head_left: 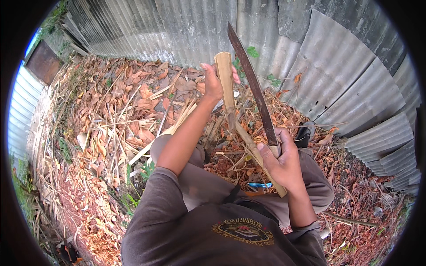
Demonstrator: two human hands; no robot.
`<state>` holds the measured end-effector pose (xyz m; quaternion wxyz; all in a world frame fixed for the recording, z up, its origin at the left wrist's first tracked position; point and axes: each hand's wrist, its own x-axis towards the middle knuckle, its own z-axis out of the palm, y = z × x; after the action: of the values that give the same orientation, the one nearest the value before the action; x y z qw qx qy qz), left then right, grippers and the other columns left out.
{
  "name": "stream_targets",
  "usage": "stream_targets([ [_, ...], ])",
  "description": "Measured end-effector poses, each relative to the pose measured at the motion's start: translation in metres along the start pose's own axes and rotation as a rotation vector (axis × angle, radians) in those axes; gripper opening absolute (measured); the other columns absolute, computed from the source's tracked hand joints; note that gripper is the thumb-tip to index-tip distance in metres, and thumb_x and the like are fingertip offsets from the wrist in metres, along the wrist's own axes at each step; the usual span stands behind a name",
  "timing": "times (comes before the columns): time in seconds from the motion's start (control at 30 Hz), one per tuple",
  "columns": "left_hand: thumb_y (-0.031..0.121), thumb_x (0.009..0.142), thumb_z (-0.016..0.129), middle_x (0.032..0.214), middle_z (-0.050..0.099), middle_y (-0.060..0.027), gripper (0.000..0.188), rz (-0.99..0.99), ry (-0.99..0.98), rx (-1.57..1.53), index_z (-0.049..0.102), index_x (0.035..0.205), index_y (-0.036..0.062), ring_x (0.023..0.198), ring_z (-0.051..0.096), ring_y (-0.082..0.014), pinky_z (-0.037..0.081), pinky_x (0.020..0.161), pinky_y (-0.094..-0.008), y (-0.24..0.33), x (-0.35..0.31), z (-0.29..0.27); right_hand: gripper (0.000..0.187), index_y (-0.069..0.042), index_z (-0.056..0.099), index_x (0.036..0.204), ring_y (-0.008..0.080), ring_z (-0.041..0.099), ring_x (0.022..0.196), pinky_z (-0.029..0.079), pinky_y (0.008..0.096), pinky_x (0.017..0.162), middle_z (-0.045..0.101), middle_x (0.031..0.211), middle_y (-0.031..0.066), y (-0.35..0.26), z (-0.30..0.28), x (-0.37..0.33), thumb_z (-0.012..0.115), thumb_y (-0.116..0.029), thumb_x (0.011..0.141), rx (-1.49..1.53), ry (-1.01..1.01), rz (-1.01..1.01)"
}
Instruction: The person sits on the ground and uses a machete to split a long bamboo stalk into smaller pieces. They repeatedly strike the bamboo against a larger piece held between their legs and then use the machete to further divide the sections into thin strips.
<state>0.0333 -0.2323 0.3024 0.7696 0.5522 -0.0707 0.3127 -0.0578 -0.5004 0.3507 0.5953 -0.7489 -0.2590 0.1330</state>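
Far to the left of the hands stands a pale, wavy metal wall (20,117), with a flat, rusty brown sheet (43,62) just past its top. Nearer, lots of dry, orange-brown leaves (124,84) cover the ground to the left of the left hand. Thin, straw-coloured strips (184,116) lie on the leaves, beside the left forearm.

The left hand (213,85) is closed around the upper part of a pale yellow-brown wooden stick (226,82). The thumb is on the near side, and the fingertips peek out on the far side. The stick is wide at the top and thinner lower down, in front of the person. From its thin end, a long, pale, narrow wooden piece (251,148) slants down past the right hand. I cannot tell if the two are joined.

Next comes a long, dark brown, rusty metal blade (253,84), pointing up between the hands, apart from the stick. A small, shiny blue thing (259,185) lies below the right hand. The right hand (283,158) grips the knife's handle, thumb along its side. Beyond it, to the right, leans a grey, wavy metal fence (341,71).
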Motion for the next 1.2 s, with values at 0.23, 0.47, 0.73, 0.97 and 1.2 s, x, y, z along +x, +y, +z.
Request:
stream_targets([
  [0.23,0.078,0.084,0.009,0.073,0.06,-0.0081,0.091,-0.051,-0.003,0.154,0.057,0.1,0.0027,0.063,0.059,-0.0162,0.05,0.059,-0.0306,-0.024,-0.022,0.002,0.024,-0.003,0.049,0.106,0.0034,0.045,0.058,0.038,0.0223,0.054,0.058,0.07,-0.0001,0.018,0.027,0.024,0.063,-0.01,0.088,-0.03,0.021,-0.129],
  [0.47,0.076,0.086,0.013,0.061,0.055,-0.0078,0.092,0.022,0.083,0.205,0.058,0.089,-0.0047,0.047,0.053,-0.0136,0.046,0.044,-0.0268,0.02,-0.008,0.007,0.029,-0.002,0.046,0.109,0.0016,0.047,0.062,0.04,0.0201,0.056,0.06,0.079,0.0015,-0.007,0.027,0.027,0.064,-0.011,0.089,0.018,-0.026,-0.029],
  [0.73,0.066,0.094,0.015,0.061,0.057,-0.0077,0.082,-0.234,0.134,0.252,0.059,0.085,-0.0032,0.044,0.052,-0.0146,0.045,0.042,-0.0281,-0.053,-0.007,-0.053,0.03,-0.002,0.045,0.112,0.0037,0.042,0.06,0.037,0.0219,0.056,0.055,0.073,0.0,0.009,0.042,0.03,0.063,-0.012,0.09,0.089,-0.014,0.028],
  [0.97,0.064,0.095,0.017,0.06,0.055,-0.0082,0.08,-0.165,0.097,0.18,0.06,0.087,-0.0031,0.045,0.052,-0.0142,0.046,0.042,-0.0281,-0.06,-0.01,-0.04,0.031,-0.002,0.046,0.111,0.0032,0.042,0.058,0.036,0.0219,0.053,0.055,0.069,0.0002,0.01,0.042,0.035,0.063,-0.012,0.088,-0.036,0.031,-0.051],
  [1.2,0.068,0.093,0.008,0.06,0.055,-0.0074,0.082,-0.213,0.044,0.214,0.056,0.094,0.0016,0.048,0.053,-0.0157,0.046,0.045,-0.0289,-0.061,-0.011,-0.058,0.03,0.0,0.045,0.113,0.0036,0.051,0.065,0.043,0.021,0.058,0.062,0.083,0.0043,0.001,0.048,0.04,0.062,-0.007,0.089,-0.012,0.141,-0.284],
])
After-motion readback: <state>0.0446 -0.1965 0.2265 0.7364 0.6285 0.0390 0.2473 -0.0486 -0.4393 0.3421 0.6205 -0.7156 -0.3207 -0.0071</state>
